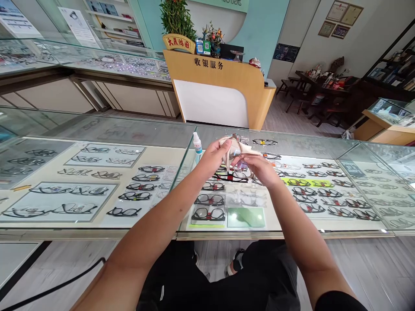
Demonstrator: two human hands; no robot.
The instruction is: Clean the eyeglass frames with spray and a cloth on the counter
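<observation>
A pale cloth (248,149) is bunched between my two hands above the glass counter (227,235). Partly wrapped in it is a pair of eyeglasses (236,152); a lens and a bit of rim show. My left hand (216,154) is closed, its thumb pressing over the cloth at the glasses' left side. From the right, my right hand (259,167) has bent fingers against the cloth and the glasses' lower edge; its thumb is hidden. A white spray bottle (197,143) stands upright on the counter just left of my left hand.
Rows of eyeglass frames (209,214) lie under the glass, beside a green card (246,217). More frames (76,208) fill the left case. Beyond the counter stands a wooden cashier desk (214,71) with a plant (178,21). A black cable (65,283) runs at lower left.
</observation>
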